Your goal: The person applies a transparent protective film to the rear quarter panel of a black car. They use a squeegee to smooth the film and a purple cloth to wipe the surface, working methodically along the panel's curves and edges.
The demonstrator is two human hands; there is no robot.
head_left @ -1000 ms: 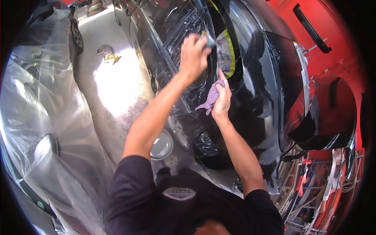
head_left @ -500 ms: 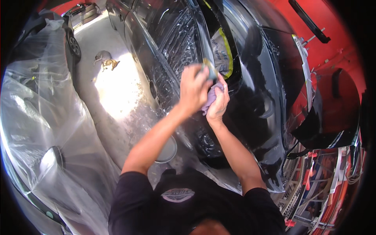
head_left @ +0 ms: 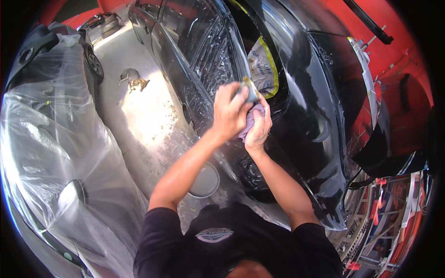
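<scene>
Close together above the side of a dark car (head_left: 306, 139), my two hands meet over its bodywork. Fingers of my left hand (head_left: 228, 113) are closed around a small blue-grey piece with a yellowish end (head_left: 251, 94); motion blur hides its exact kind. Just to the right, my right hand (head_left: 259, 131) grips a bunched purple cloth (head_left: 250, 119), its fingertips reaching up to the blue-grey piece. Clear plastic film (head_left: 211, 55) covers the car's side glass beyond my left hand. A small window behind my fingers is covered with a printed sheet (head_left: 263, 69) edged in yellow tape.
Plastic sheeting (head_left: 60, 153) drapes another car at left. A round grey bucket (head_left: 205, 181) stands on the concrete floor below my left forearm. Farther off, a dog (head_left: 133, 79) lies in the aisle. Metal racks (head_left: 371, 227) stand at lower right, near a red wall (head_left: 394, 55).
The view has shifted slightly, showing more of the bucket. My hands stay together, still holding the blue-grey piece and purple cloth.
</scene>
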